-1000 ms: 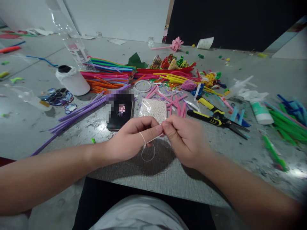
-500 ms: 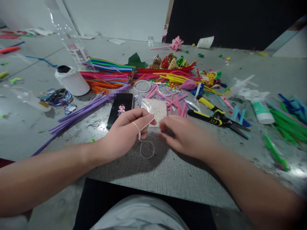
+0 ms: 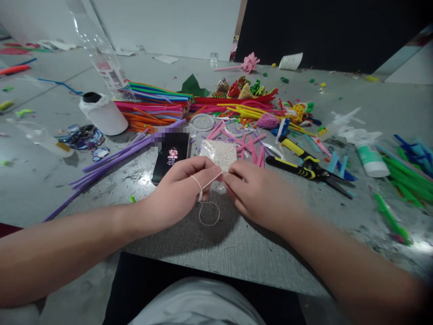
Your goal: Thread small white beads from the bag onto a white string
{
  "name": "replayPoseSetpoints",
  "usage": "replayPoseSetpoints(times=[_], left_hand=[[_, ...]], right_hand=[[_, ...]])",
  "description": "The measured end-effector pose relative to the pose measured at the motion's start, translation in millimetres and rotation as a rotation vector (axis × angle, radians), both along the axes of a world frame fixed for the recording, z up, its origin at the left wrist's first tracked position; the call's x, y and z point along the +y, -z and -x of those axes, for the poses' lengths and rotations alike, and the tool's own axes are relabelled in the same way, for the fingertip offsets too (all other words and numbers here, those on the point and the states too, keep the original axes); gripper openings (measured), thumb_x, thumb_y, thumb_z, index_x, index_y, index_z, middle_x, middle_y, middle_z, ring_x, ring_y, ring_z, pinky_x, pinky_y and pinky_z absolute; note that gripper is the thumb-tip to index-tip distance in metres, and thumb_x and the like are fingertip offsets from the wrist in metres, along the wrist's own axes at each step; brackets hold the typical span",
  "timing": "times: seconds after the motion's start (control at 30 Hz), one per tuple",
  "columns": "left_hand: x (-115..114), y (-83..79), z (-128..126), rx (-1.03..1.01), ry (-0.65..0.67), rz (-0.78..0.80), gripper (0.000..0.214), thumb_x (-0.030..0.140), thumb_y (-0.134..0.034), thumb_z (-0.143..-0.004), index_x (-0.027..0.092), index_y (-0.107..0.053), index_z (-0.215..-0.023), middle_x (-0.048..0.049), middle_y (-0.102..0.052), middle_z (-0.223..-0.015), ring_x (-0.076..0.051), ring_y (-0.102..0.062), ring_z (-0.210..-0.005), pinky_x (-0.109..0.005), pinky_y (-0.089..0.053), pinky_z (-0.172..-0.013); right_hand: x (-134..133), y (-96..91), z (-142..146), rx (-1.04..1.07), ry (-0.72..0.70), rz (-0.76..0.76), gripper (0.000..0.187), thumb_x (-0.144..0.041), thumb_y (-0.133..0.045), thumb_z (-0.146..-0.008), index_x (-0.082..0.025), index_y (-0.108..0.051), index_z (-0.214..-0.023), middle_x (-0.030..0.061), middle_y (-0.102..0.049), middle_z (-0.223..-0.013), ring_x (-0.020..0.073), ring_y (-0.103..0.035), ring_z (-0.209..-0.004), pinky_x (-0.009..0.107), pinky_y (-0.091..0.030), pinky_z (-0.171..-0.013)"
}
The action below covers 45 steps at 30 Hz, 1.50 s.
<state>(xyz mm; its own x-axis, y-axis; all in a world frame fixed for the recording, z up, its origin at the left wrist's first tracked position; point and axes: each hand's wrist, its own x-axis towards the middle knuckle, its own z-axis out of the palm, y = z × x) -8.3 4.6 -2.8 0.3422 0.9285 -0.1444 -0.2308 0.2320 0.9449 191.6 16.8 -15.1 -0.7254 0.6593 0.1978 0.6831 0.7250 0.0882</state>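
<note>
My left hand (image 3: pixel 181 192) is closed, pinching a thin white thread (image 3: pixel 207 212) that wraps over its forefinger and hangs in a loop above the grey table (image 3: pixel 237 243). My right hand (image 3: pixel 259 194) is closed too, its fingertips meeting the left hand's at the thread's end. Just beyond both hands lies a clear bag of small white beads (image 3: pixel 219 153). A black phone (image 3: pixel 171 155) with a lit screen sits left of the bag.
Yellow-handled pliers (image 3: pixel 304 164) lie to the right, with a white glue bottle (image 3: pixel 370 158) further right. Bundles of coloured pipe cleaners (image 3: pixel 152 106) and purple ones (image 3: pixel 111 160) spread across the middle. A white roll (image 3: pixel 103 115) and a clear plastic bottle (image 3: pixel 101 54) stand at the left.
My right hand drew away from the left and then came back to the thread's end. The left hand shifted a little toward the bead bag.
</note>
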Motion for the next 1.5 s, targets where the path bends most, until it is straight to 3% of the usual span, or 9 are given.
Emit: replayPoseSetpoints(times=[0.1,0.47,0.67,1.0,1.27,1.5], left_hand=[[-0.7,-0.6,-0.1,0.012,0.009,-0.005,0.026,0.031,-0.074,-0.088,0.015,-0.060,-0.072,0.0062,-0.041,-0.059,-0.006,-0.035,-0.054,-0.021,-0.030,-0.052],[-0.6,2.1,2.7,0.112,0.042,-0.048,0.027,0.031,-0.067,-0.093,0.016,-0.058,-0.072,0.0064,-0.038,-0.059,-0.007,-0.036,-0.053,-0.023,-0.030,-0.051],[-0.1,2.5,2.6,0.092,0.036,-0.056,0.031,0.030,-0.066,-0.094,0.016,-0.055,-0.069,0.0059,-0.040,-0.057,-0.007,-0.035,-0.053,-0.023,-0.028,-0.051],[-0.6,6.4,4.2,0.087,0.066,-0.043,0.025,0.029,-0.066,-0.094,0.017,-0.060,-0.073,0.0052,-0.041,-0.057,-0.008,-0.033,-0.054,-0.026,-0.025,-0.052],[-0.2,5.3,2.8,0.111,0.068,-0.039,0.027,0.029,-0.065,-0.094,0.016,-0.057,-0.071,0.0060,-0.039,-0.057,-0.008,-0.031,-0.054,-0.027,-0.023,-0.051],[-0.7,5.0,3.1,0.122,0.075,-0.023,0.026,0.029,-0.065,-0.094,0.017,-0.057,-0.072,0.0061,-0.038,-0.058,-0.008,-0.031,-0.054,-0.028,-0.022,-0.051]], right_hand=[[1.1,1.5,0.6,0.008,-0.027,-0.097,0.020,-0.013,-0.053,-0.096,-0.013,-0.073,-0.096,0.0142,-0.065,-0.096,0.0271,-0.057,-0.088,0.038,-0.043,-0.070],[7.3,8.7,10.2,0.039,-0.071,-0.089,0.028,-0.017,-0.051,-0.103,-0.013,-0.073,-0.086,0.0179,-0.067,-0.108,0.0303,-0.053,-0.102,0.043,-0.044,-0.079],[7.1,10.3,13.0,0.092,-0.036,0.096,0.026,-0.021,-0.049,-0.105,-0.013,-0.073,-0.100,0.0188,-0.064,-0.122,0.0322,-0.050,-0.112,0.046,-0.048,-0.087],[14.3,17.5,7.4,0.145,0.029,0.122,0.018,-0.015,-0.059,-0.098,-0.017,-0.076,-0.092,0.0119,-0.067,-0.099,0.0257,-0.054,-0.094,0.039,-0.042,-0.079],[14.5,12.6,9.7,0.111,0.037,0.121,0.015,-0.013,-0.064,-0.093,-0.018,-0.076,-0.086,0.0103,-0.069,-0.101,0.0268,-0.055,-0.098,0.039,-0.039,-0.081],[11.8,10.8,9.9,0.054,0.001,0.104,0.016,-0.015,-0.060,-0.098,-0.017,-0.076,-0.098,0.0097,-0.071,-0.110,0.0273,-0.055,-0.103,0.040,-0.034,-0.083]])
